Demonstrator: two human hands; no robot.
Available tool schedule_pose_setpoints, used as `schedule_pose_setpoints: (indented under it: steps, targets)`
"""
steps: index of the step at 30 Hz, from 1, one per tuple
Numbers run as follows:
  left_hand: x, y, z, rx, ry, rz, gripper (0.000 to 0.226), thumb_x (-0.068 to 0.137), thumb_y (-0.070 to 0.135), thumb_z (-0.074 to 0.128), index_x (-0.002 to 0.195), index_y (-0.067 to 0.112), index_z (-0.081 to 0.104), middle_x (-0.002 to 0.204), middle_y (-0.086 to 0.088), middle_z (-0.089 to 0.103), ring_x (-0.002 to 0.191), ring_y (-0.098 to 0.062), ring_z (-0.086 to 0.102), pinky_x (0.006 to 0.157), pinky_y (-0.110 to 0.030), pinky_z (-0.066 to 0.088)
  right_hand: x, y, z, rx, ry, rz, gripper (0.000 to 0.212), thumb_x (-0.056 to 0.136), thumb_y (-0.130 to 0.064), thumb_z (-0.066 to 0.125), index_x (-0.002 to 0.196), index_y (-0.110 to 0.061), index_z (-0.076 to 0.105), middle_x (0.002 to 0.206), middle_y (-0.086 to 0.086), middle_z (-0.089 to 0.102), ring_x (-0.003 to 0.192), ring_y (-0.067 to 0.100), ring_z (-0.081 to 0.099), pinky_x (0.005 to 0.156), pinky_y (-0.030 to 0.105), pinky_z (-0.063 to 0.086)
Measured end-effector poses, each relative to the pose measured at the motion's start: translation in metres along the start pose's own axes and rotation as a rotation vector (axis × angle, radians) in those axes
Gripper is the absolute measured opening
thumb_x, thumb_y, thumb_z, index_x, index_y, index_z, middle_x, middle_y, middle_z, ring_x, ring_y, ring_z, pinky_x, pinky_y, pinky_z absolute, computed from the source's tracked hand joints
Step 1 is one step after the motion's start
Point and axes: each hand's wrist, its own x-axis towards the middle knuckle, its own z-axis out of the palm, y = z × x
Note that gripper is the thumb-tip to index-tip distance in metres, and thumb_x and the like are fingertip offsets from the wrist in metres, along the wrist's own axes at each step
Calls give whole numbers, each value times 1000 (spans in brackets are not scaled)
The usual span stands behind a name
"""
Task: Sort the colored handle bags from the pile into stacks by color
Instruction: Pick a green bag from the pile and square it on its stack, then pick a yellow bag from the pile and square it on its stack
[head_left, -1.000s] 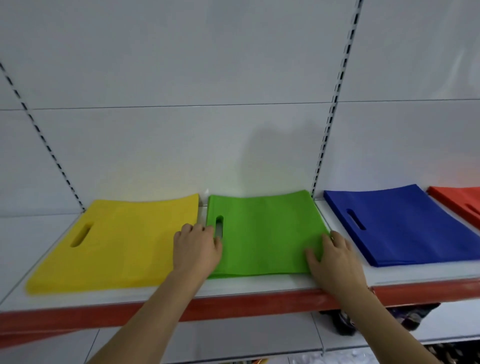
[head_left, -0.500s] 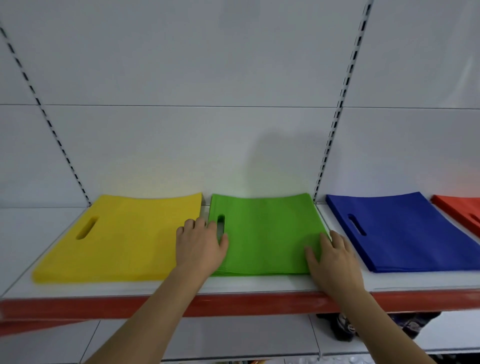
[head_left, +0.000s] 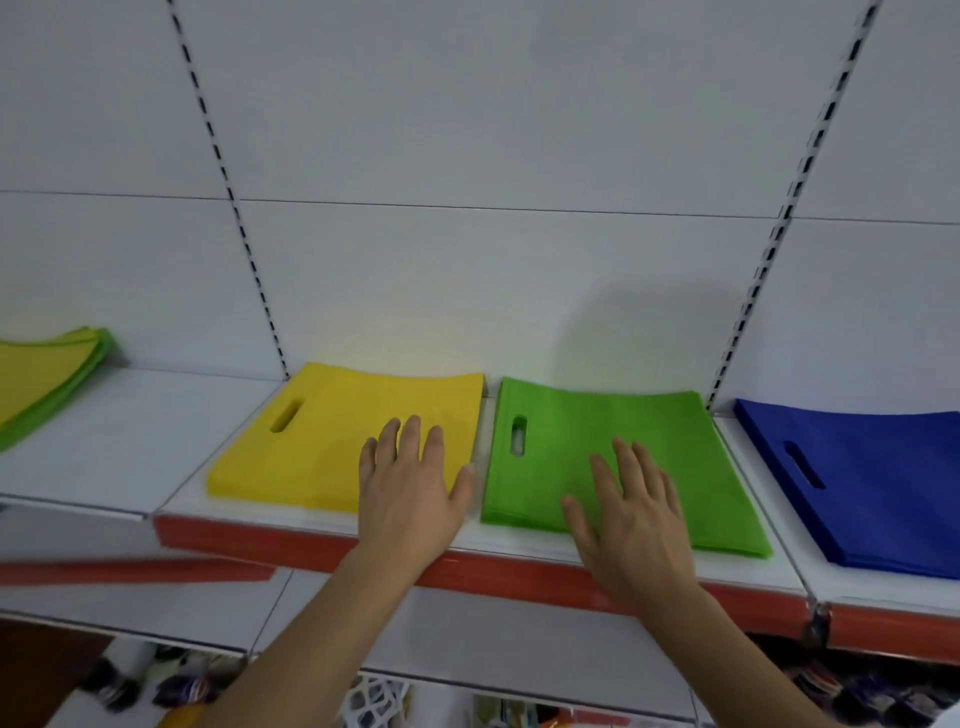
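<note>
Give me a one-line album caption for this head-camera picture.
Open left hand over the yellow stack, right hand over the green stack, blue stack alongside.

Yellow stack (head_left: 332, 436), green stack (head_left: 613, 447) (flat, side-by-side)

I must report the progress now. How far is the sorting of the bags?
Done: a yellow stack, a green stack and a blue stack lie side by side on the shelf. In hand: nothing is held; the left hand is open over the yellow stack, the right hand over the green one. Left: a mixed yellow and green pile at the far left looks unsorted.
</note>
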Motion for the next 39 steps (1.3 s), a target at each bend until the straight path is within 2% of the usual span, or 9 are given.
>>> schedule_pose_setpoints:
  steps: [4, 8, 15, 20, 26, 30, 33, 39]
  targets:
    - [-12, -42, -15, 9, -17, -45, 78, 95, 66, 29, 146, 15, 58, 157, -13, 48, 150, -37, 34, 120, -59, 30, -2, -45, -7, -10, -10, -51, 83, 99, -73, 20, 159, -20, 42, 172, 13, 23, 160, 33, 14, 128, 55, 20]
    - [-31, -100, -36, 6, 13, -67, 76, 96, 65, 32, 143, 14, 60, 155, -14, 50, 148, -39, 37, 118, -61, 31, -10, -105, -10, 17, 7, -95, 82, 101, -73, 22, 156, -19, 47, 169, 14, 30, 159, 35, 19, 126, 56, 25]
    - [-83, -233, -77, 24, 4, -129, 74, 97, 64, 32, 149, 16, 53, 159, -13, 44, 151, -37, 31, 122, -59, 26, -41, -251, -1, 66, 21, -183, 80, 101, -70, 26, 153, -15, 50, 167, 15, 34, 158, 36, 21, 124, 58, 27]
    - [-122, -327, -101, 70, -56, -234, 80, 98, 67, 22, 157, 18, 43, 166, -12, 33, 155, -35, 21, 125, -56, 20, -56, -355, 11, 89, -28, -275, 88, 101, -74, 10, 157, -15, 44, 170, 15, 27, 160, 35, 14, 127, 57, 22]
    - [-143, -421, -120, 105, -63, -360, 79, 99, 68, 23, 160, 20, 38, 168, -12, 29, 156, -35, 18, 127, -56, 16, -47, -463, 22, 102, -51, -405, 85, 101, -71, 17, 159, -14, 40, 171, 17, 25, 160, 37, 14, 128, 56, 19]
    - [-145, -485, -118, 143, -72, -415, 77, 100, 69, 24, 160, 21, 37, 168, -10, 29, 157, -34, 18, 127, -55, 16, -30, -533, 44, 137, -65, -449, 88, 99, -70, 14, 158, -11, 43, 169, 19, 28, 159, 38, 18, 127, 58, 22]
    - [-137, -518, -119, 179, -86, -425, 78, 100, 68, 22, 157, 20, 42, 166, -11, 34, 155, -35, 23, 126, -54, 21, -14, -568, 57, 144, -78, -471, 90, 99, -70, 9, 161, -12, 37, 171, 19, 23, 160, 38, 14, 128, 57, 18]
    - [-90, -604, -112, 237, -132, -430, 78, 101, 68, 17, 162, 23, 32, 169, -9, 27, 158, -31, 15, 128, -50, 15, 34, -656, 90, 247, -59, -465, 82, 102, -65, 23, 152, -6, 50, 163, 23, 38, 154, 43, 30, 121, 61, 31]
